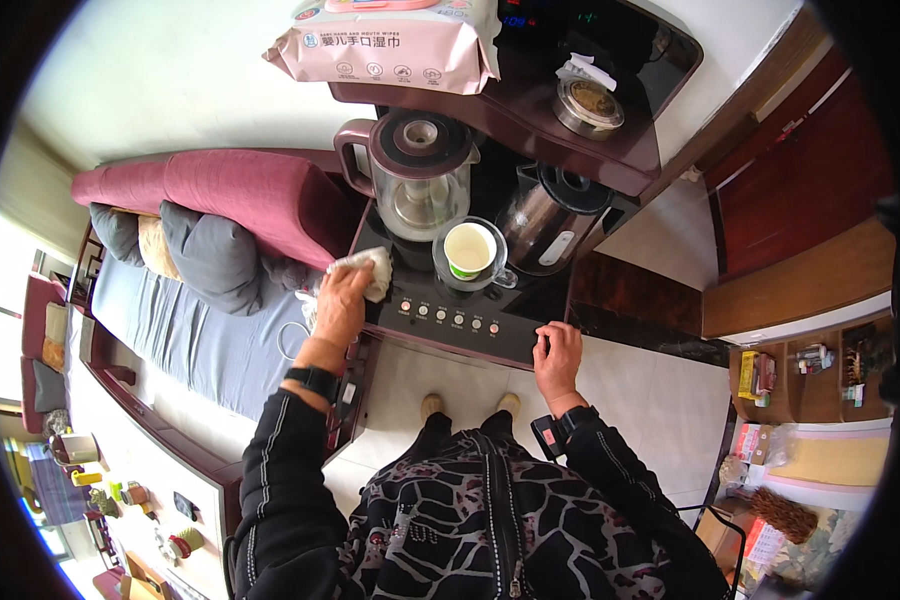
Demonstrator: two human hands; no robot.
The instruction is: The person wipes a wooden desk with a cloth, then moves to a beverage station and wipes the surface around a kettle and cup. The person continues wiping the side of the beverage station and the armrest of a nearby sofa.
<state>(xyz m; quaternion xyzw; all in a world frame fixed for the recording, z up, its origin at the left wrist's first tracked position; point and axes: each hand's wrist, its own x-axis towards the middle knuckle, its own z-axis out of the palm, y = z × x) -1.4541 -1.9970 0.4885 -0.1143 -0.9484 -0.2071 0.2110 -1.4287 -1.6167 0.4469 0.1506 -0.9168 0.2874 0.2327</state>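
In my left hand [343,304] is a crumpled white cloth [377,276], pressed on the left edge of the glossy black top [521,304] of a tea bar machine. My right hand [558,358] rests at its front right corner, fingers curled, with nothing visible in them. Between my hands runs a row of several round buttons [441,315]. Behind the buttons, a paper cup [469,251] stands inside a clear glass cup [504,277] with a handle. A glass kettle [420,187] stands back left, and a dark metallic kettle [544,225] back right.
Above the kettles, the machine's upper housing [487,124] juts forward, bearing a pack of wipes [390,49] and a round lidded tin [589,109]. A sofa [187,337] with grey cushions [210,255] adjoins on the left. Shelves [802,367] stand at right; a doorway lies behind them.
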